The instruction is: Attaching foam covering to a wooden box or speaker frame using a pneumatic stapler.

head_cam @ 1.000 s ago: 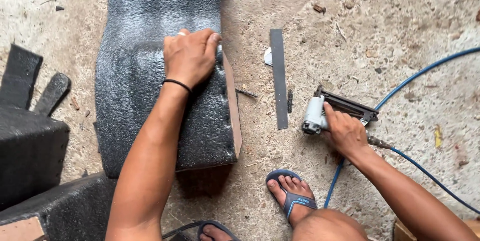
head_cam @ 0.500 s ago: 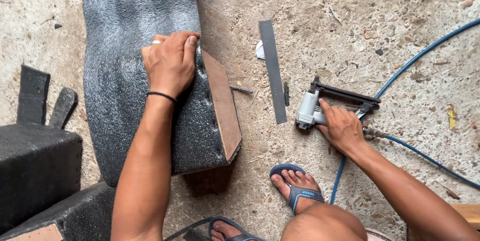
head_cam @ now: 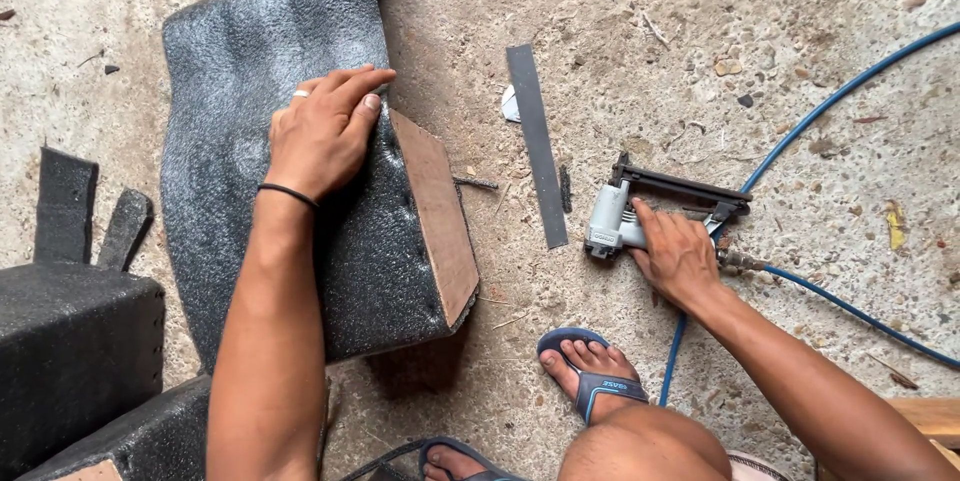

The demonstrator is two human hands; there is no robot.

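My left hand (head_cam: 322, 131) lies flat, fingers spread, on a sheet of black textured material (head_cam: 270, 101) draped over a wooden box (head_cam: 438, 211); the bare brown wood side faces right. My right hand (head_cam: 678, 259) grips the handle of a grey pneumatic staple gun (head_cam: 640, 213) resting on the concrete floor to the right of the box. A blue air hose (head_cam: 830, 101) runs from the gun off to the upper right. A narrow dark strip (head_cam: 537, 145) lies on the floor between box and gun.
Black-covered boxes (head_cam: 75, 361) stand at the lower left, with two black offcuts (head_cam: 90, 211) above them. My foot in a blue sandal (head_cam: 590, 371) is near the bottom centre. A wooden piece (head_cam: 930, 416) shows at the lower right. Small stones and debris dot the concrete.
The box's wooden side has come further into view as the view shifted. My left hand stays pressed on the black sheet, my right hand stays on the staple gun.
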